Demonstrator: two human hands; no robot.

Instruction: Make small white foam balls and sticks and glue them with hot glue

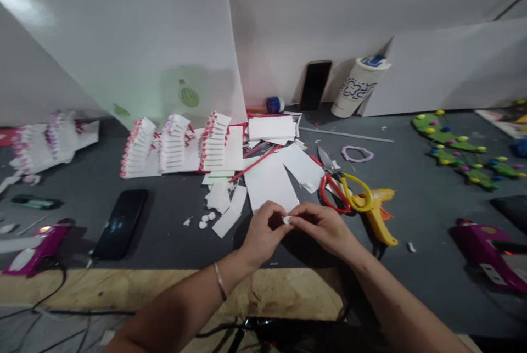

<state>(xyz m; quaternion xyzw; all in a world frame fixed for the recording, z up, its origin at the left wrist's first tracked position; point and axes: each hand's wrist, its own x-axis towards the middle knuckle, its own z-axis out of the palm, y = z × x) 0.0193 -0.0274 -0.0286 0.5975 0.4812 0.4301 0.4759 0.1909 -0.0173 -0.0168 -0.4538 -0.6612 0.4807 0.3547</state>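
Observation:
My left hand (265, 232) and my right hand (321, 228) meet near the table's front edge, fingertips pinched on a small white piece (287, 220) held between them. Fingers cover part of it, and its material is unclear. Just beyond lies a white sheet of paper (269, 180). Several little round white pieces (203, 225) sit left of my left hand, beside cut paper strips (231, 213). Scissors with red and yellow handles (346, 191) rest past my right hand, partly over a yellow glue gun (376, 216).
Cards holding rows of red- and pink-tipped sticks (177, 147) stand at the back left. A black phone (121, 224) lies left, with a magenta tool (39, 248) beyond. To the right are green decorated shapes (448, 141) and another magenta tool (489, 251). A white cup (358, 87) leans behind.

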